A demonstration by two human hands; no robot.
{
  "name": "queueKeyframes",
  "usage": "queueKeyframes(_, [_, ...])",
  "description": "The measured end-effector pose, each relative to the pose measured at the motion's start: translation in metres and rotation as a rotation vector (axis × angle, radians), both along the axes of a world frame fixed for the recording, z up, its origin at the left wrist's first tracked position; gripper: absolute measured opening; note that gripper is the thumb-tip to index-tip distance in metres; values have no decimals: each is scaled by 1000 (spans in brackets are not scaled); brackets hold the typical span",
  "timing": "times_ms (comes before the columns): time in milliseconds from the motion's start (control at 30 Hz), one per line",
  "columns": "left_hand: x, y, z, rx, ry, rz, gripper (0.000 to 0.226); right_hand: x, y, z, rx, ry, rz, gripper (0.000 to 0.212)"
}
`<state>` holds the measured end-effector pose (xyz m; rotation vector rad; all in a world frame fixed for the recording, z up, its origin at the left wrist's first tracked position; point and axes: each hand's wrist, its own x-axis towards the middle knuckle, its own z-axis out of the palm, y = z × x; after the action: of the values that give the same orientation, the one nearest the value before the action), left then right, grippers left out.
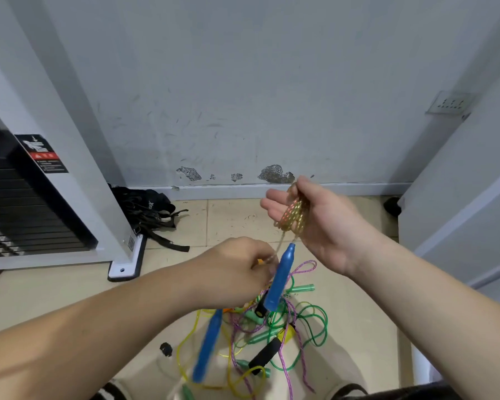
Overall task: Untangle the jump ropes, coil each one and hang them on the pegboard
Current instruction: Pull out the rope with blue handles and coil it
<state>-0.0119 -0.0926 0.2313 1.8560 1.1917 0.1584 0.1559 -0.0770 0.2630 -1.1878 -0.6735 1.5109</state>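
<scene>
My right hand (315,226) is raised palm-up with several loops of a translucent amber rope (293,213) coiled in it, thumb over the coil. One strand runs down to my left hand (237,269), which pinches it. Two blue handles belong to this rope: one (280,277) hangs just right of my left hand, the other (207,345) dangles blurred below my left forearm. On the floor beneath lies a tangle of ropes (274,333): green, yellow, and purple braided, with black foam handles and green handles.
A white weight machine with a black stack (26,203) stands at the left. Black straps (150,217) lie by the grey wall's skirting. A white panel (459,197) rises at the right. Beige floor tiles (70,287) surround the pile.
</scene>
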Motion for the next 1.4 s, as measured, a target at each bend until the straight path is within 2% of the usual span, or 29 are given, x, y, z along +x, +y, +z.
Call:
queueKeyframes(100, [6, -4, 8, 50, -29, -28, 19, -1, 0, -6, 39, -319, -50, 27])
queueKeyframes(200, [4, 2, 21, 82, -159, 20, 17, -2, -2, -12, 103, -615, 58, 22])
queueKeyframes(267, [-2, 8, 32, 141, -257, 52, 16, -1, -3, -11, 155, -759, 176, 28])
queueKeyframes(333, [-13, 15, 40, 249, -318, 88, 13, -1, -6, -6, 155, -711, 307, 34])
queueKeyframes(433, [-28, 25, 43, 469, -266, 120, 9, -4, -9, 0, 117, -525, 427, 43])
queueKeyframes(567, [-40, 36, 33, 600, -215, 79, 11, -6, -11, 3, 83, -391, 497, 37])
queueKeyframes(800, [-36, 32, 23, 411, -151, -1, 20, -1, -16, 5, -47, -294, 543, 41])
queueKeyframes(900, [-31, 28, 31, 257, -309, 15, 30, -2, -15, 5, -110, -255, 552, 45])
queueKeyframes(1000, [-24, 19, 34, 127, -397, -66, 26, -3, -12, 2, -111, -301, 566, 65])
queueKeyframes(1100, [-17, 13, 27, 163, -375, -105, 24, -6, -10, -1, -152, -375, 412, 85])
queueKeyframes(1167, [-14, 12, 22, 203, -351, -50, 17, -6, -8, -2, -144, -411, 274, 84])
queueKeyframes(1300, [-7, 7, 16, 141, -319, 67, 10, 0, -3, -3, -46, -699, 93, 72])
queueKeyframes(1400, [-1, 2, 15, 119, -360, 63, 12, 2, -4, -1, -62, -649, 130, 70])
